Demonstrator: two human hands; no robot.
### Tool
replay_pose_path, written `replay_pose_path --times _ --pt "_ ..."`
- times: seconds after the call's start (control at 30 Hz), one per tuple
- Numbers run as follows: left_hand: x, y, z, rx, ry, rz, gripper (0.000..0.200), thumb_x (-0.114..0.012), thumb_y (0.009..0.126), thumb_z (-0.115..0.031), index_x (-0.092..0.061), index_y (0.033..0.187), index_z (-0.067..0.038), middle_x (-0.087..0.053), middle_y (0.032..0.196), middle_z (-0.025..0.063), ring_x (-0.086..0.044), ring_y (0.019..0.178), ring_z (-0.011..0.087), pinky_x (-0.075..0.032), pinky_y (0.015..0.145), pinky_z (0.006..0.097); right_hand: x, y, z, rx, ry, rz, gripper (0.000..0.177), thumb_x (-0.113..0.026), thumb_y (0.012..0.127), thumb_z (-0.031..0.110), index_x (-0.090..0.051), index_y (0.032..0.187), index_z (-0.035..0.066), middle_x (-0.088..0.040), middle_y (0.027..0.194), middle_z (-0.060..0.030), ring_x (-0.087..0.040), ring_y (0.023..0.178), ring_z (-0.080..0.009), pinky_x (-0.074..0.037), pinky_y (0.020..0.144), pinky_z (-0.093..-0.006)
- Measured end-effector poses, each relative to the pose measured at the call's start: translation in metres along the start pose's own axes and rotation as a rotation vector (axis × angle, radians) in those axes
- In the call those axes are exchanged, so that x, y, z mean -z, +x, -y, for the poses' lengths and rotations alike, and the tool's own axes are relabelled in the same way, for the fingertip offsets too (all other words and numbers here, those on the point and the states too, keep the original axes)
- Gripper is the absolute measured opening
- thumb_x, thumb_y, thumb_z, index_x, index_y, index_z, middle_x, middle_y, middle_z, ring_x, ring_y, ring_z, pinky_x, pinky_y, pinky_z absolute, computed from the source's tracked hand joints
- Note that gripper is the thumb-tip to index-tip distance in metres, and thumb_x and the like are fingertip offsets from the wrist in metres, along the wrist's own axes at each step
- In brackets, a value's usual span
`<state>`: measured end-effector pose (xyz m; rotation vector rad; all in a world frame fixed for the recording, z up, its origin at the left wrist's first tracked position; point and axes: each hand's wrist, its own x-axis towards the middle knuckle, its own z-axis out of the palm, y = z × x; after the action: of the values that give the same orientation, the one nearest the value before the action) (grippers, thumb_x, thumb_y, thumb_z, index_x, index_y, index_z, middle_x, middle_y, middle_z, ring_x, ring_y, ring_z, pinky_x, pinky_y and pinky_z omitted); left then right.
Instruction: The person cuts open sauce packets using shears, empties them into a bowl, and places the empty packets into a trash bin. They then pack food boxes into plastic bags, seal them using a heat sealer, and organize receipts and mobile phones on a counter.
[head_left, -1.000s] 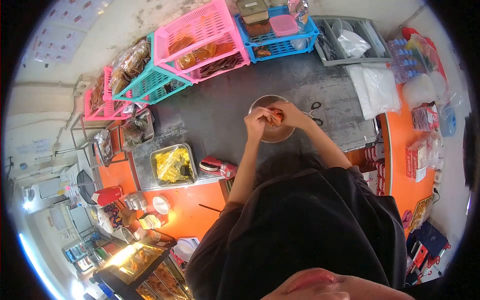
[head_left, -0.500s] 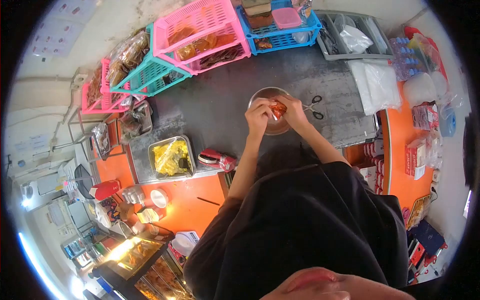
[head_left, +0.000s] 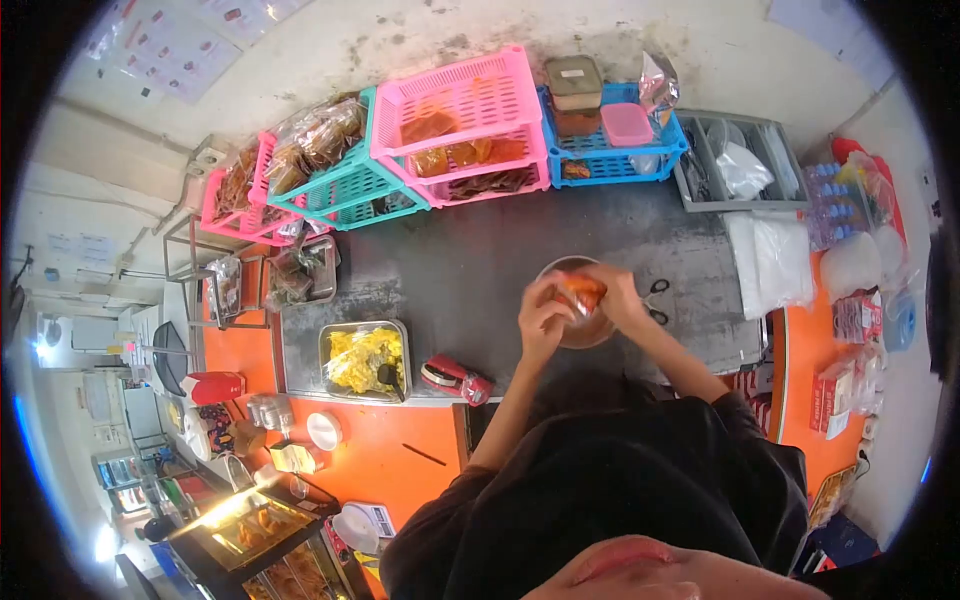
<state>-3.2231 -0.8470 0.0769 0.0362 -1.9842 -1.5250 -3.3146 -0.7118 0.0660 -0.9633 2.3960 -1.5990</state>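
A shiny clear packet with orange-red contents point(head_left: 582, 290) is between my two hands, above a round bowl point(head_left: 588, 344) on the dark worktop. My left hand point(head_left: 543, 315) pinches the packet's left side, fingers bent. My right hand point(head_left: 618, 296) wraps around its right side, with the fingers over the top. Both hands are slightly blurred, and they hide part of the packet and the bowl. Just right of my right hand lie scissors with black handles point(head_left: 656, 301).
A metal tray point(head_left: 324, 352) of yellow food with a black spoon point(head_left: 389, 377) is at left, beside a red device point(head_left: 455, 379). Pink point(head_left: 455, 100) and blue baskets point(head_left: 615, 166) line the wall. White plastic bags point(head_left: 768, 262) and a grey cutlery tray point(head_left: 745, 205) are at right.
The whole view has shifted, so the worktop appears lower and further right. My hands have turned the packet, and more of its orange surface shows now. Both still hold it above the bowl.
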Motion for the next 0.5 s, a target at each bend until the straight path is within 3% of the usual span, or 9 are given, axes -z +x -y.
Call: replay_pose_path --times 0.03,0.1,0.13,0.17,0.23,0.33,0.4,0.43,0.5 --pt "0.004 0.017 -0.009 -0.088 -0.022 -0.194 0.020 -0.051 0.070 0.016 -0.057 0.068 -0.002 -0.059 0.099 0.0109 -0.058 0.089 0.0225 -0.046 0.080 0.0302 0.009 0.026 0.010 0.002 -0.050 -0.036 0.032 -0.063 0.070 -0.006 -0.064 0.101 -0.001 -0.067 0.093 -0.0147 -0.065 0.085 -0.0238 -0.051 0.075 -0.0319" --pt "0.016 0.021 0.021 0.055 -0.147 -0.195 0.019 -0.053 0.075 0.014 -0.058 0.074 -0.004 -0.056 0.106 0.0113 -0.056 0.095 0.0221 -0.045 0.083 0.0309 0.043 0.096 0.090 -0.272 0.595 -0.041 0.032 -0.064 0.069 -0.002 -0.065 0.101 -0.003 -0.065 0.097 -0.0197 -0.065 0.087 -0.0285 -0.050 0.075 -0.0344" --pt "0.023 0.018 0.042 0.209 -0.267 -0.188 0.018 -0.054 0.080 0.011 -0.059 0.079 -0.006 -0.053 0.113 0.0116 -0.054 0.102 0.0218 -0.044 0.086 0.0315 0.039 0.134 0.059 0.035 0.172 -0.196 0.031 -0.066 0.071 0.001 -0.064 0.102 -0.002 -0.066 0.095 -0.0180 -0.066 0.083 -0.0290 -0.051 0.074 -0.0339" --pt "0.024 0.016 0.062 0.242 -0.291 -0.134 0.016 -0.054 0.082 0.009 -0.060 0.085 -0.006 -0.057 0.103 0.0107 -0.057 0.092 0.0193 -0.046 0.082 0.0307 0.048 0.178 0.062 0.178 0.007 -0.308 0.031 -0.069 0.071 0.005 -0.065 0.101 0.001 -0.068 0.090 -0.0155 -0.066 0.077 -0.0276 -0.050 0.070 -0.0338" --pt "0.022 0.019 0.063 0.255 -0.097 -0.001 0.014 -0.054 0.082 0.007 -0.060 0.085 -0.005 -0.058 0.099 0.0106 -0.058 0.088 0.0200 -0.047 0.080 0.0308 0.060 0.252 0.092 0.291 -0.137 -0.431 0.031 -0.069 0.071 0.004 -0.065 0.102 0.003 -0.068 0.085 -0.0136 -0.066 0.075 -0.0259 -0.050 0.067 -0.0337" --pt "0.010 0.020 0.057 0.334 0.119 0.282 0.011 -0.053 0.080 0.006 -0.059 0.083 -0.002 -0.057 0.086 0.0119 -0.059 0.083 0.0261 -0.047 0.074 0.0332 0.051 0.337 0.086 0.272 -0.140 -0.370 0.040 -0.075 0.070 0.014 -0.063 0.104 -0.002 -0.068 0.085 -0.0093 -0.063 0.075 -0.0164 -0.048 0.065 -0.0298" --pt "0.002 0.009 0.071 0.261 0.100 0.375 0.010 -0.053 0.080 0.004 -0.059 0.083 -0.003 -0.058 0.088 0.0122 -0.060 0.084 0.0295 -0.047 0.074 0.0368 0.035 0.374 0.049 0.051 -0.147 0.091 0.042 -0.076 0.066 0.017 -0.064 0.101 -0.002 -0.067 0.084 -0.0163 -0.065 0.077 -0.0229 -0.050 0.066 -0.0328" --pt "0.000 0.007 0.073 0.254 0.102 0.374 0.010 -0.053 0.080 0.004 -0.059 0.083 -0.003 -0.058 0.088 0.0122 -0.060 0.084 0.0295 -0.047 0.074 0.0368 0.031 0.377 0.050 0.057 -0.147 0.087 0.042 -0.076 0.066 0.017 -0.064 0.101 -0.002 -0.067 0.084 -0.0163 -0.065 0.077 -0.0229 -0.050 0.066 -0.0328" --pt "-0.003 0.002 0.078 0.320 0.056 0.452 0.009 -0.053 0.081 0.002 -0.060 0.084 -0.004 -0.058 0.089 0.0124 -0.058 0.088 0.0305 -0.046 0.077 0.0388 0.019 0.372 0.045 -0.336 -0.260 0.387 0.050 -0.078 0.060 0.025 -0.065 0.099 -0.002 -0.067 0.084 -0.0199 -0.065 0.081 -0.0297 -0.051 0.070 -0.0330"
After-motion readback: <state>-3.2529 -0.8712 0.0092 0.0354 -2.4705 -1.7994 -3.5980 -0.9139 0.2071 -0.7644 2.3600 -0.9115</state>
